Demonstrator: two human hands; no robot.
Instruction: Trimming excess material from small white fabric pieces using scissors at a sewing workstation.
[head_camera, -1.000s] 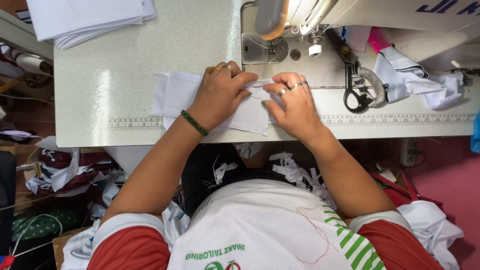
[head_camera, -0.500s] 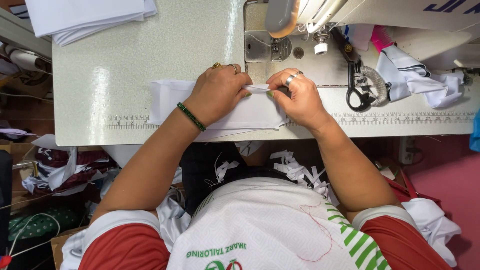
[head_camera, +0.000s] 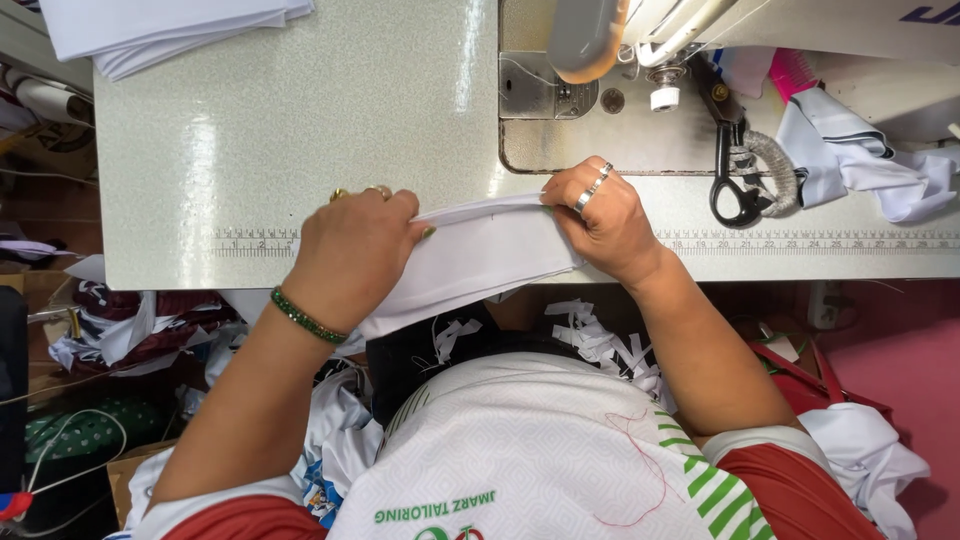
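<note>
Your left hand (head_camera: 355, 250) and right hand (head_camera: 600, 215) each pinch an end of the white fabric piece (head_camera: 480, 255), stretched taut at the table's (head_camera: 300, 130) near edge, likely to align its fold. Scissors (head_camera: 740, 170) lie right, sewing machine (head_camera: 620, 40) far.

We have only one view, from a camera on the person's head. It looks almost straight down, close over the table (head_camera: 300, 150) and the sewing machine (head_camera: 600, 40). The table edge crosses the middle; below it we see the person's own chest and arms.
</note>
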